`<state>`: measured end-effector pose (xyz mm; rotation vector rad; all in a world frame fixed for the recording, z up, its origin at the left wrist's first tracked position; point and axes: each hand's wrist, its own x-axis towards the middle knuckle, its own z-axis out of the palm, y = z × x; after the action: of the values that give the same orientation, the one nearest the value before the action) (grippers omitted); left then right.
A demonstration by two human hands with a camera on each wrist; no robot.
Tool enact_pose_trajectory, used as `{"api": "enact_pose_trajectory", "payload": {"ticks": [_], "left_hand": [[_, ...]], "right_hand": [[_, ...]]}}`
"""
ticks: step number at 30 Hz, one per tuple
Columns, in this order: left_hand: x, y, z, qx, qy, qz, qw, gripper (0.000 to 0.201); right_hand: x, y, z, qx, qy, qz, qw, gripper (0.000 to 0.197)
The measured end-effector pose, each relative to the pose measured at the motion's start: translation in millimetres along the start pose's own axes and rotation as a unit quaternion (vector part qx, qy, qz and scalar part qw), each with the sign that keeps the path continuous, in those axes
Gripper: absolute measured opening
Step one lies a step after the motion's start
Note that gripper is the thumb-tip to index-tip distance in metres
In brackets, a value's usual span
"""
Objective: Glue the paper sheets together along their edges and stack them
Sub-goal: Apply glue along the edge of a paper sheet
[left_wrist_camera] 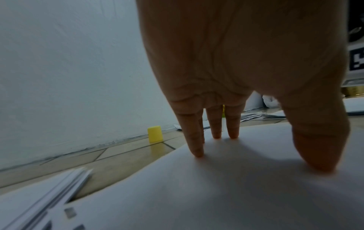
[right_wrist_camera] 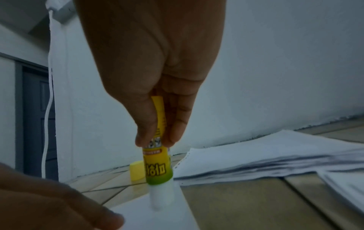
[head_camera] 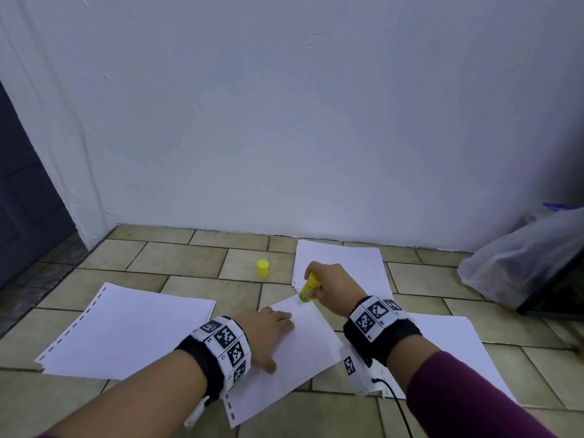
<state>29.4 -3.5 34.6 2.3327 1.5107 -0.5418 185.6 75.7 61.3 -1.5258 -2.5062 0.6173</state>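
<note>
The right hand [head_camera: 331, 284] grips a glue stick [right_wrist_camera: 158, 168], fingers curled round its barrel, the white tip pressed on the far corner of the middle sheet [head_camera: 294, 358]. The left hand [head_camera: 268, 333] lies spread on that same sheet, fingers [left_wrist_camera: 194, 140] straight, pinning it to the tiled floor [head_camera: 177, 259] and holding nothing. Gluing is the step in hand, I judge; next the stick should run along the edge (keeping the sheet pinned). Around the sheet: 1 yellow cap [head_camera: 263, 268] beyond it, 3 paper piles — left [head_camera: 126, 330], far [head_camera: 357, 267], right [head_camera: 458, 343] — and 1 plastic bag [head_camera: 518, 263] further right.
</note>
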Motion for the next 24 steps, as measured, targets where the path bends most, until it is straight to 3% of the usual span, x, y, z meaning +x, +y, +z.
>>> {"api": "enact_pose_trajectory", "payload": {"ticks": [15, 18, 24], "left_hand": [[-0.9, 0.6, 0.7, 0.011, -0.020, -0.005, 1.000, 0.077], [-2.7, 4.0, 1.5, 0.042, -0.026, -0.012, 0.999, 0.075], [-10.3, 6.7, 3.2, 0.049, 0.014, -0.047, 0.998, 0.076]], "right_hand": [[-54.4, 11.7, -34.9, -0.137, -0.144, -0.047, 0.979, 0.029], [-53.2, 15.0, -40.9, -0.106, -0.119, -0.032, 0.987, 0.028], [-46.6, 22.2, -53.7, 0.116, 0.000, 0.033, 0.993, 0.022]]}}
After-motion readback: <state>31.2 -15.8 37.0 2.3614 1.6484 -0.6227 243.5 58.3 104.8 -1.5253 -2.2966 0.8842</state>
